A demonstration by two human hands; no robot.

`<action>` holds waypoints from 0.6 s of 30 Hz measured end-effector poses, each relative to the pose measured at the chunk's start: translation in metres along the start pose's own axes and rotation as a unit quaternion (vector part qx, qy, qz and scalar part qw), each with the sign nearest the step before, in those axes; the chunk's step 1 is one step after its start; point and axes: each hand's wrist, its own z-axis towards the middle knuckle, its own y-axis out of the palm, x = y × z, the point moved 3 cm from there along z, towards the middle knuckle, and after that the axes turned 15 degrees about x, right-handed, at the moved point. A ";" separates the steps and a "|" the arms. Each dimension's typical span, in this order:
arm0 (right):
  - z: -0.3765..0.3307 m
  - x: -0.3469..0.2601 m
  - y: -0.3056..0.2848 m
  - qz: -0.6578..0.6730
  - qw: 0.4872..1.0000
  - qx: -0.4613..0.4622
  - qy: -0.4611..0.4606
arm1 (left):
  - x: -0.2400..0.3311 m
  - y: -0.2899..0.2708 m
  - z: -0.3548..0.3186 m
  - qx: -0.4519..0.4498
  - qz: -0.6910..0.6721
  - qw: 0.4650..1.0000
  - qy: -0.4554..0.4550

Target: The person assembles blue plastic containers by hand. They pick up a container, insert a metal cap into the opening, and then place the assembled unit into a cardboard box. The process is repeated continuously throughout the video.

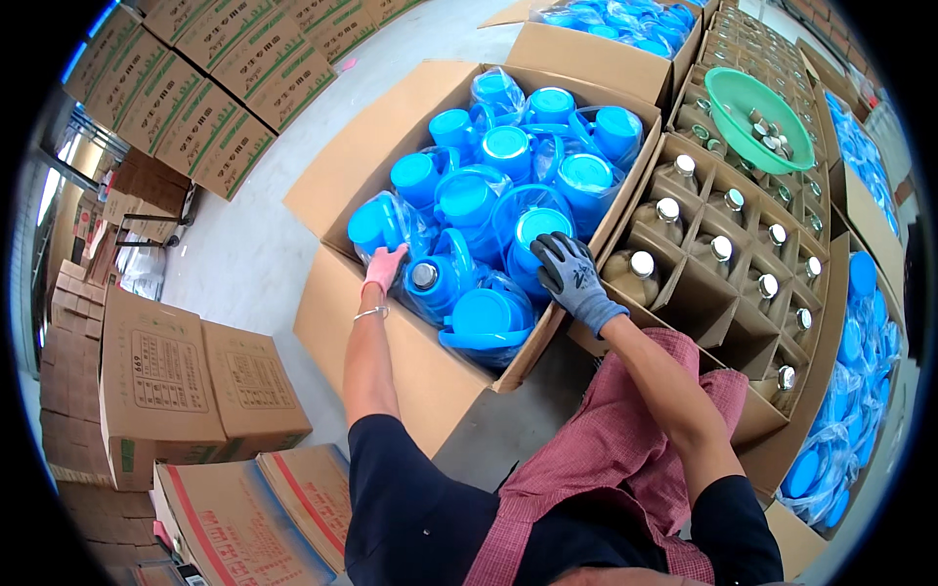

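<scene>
My left hand [384, 267], in a pink glove, touches the clear plastic around a blue jug [367, 227] at the box's left side. Its visible fingers look apart; their tips are partly hidden. Beside it, a blue jug [440, 280] has a silver stopper in its top instead of a blue lid. My right hand [575, 280], in a grey-blue glove with dark fingertips, curls over the edge of the lid of another blue jug [540, 225]. Several bagged blue jugs with handles fill this open cardboard box [410, 103].
Right of the jugs, a divided carton [718, 317] holds bottles with silver caps. A green basin [747, 103] with small metallic pieces rests above more compartments. Cartons of blue jugs [840, 430] stand farther right. Closed cardboard boxes [161, 381] are stacked at the left.
</scene>
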 end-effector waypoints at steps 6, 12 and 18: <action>0.001 -0.002 -0.006 -0.004 1.000 -0.004 -0.008 | 0.029 -0.068 -0.017 0.061 -0.349 0.933 -0.070; 0.020 -0.013 -0.011 0.028 0.994 -0.043 0.095 | 0.066 -0.091 -0.045 0.047 -0.419 0.906 -0.024; 0.082 -0.094 0.048 0.243 0.945 -0.086 0.199 | 0.042 -0.104 -0.100 0.131 -0.429 0.894 0.020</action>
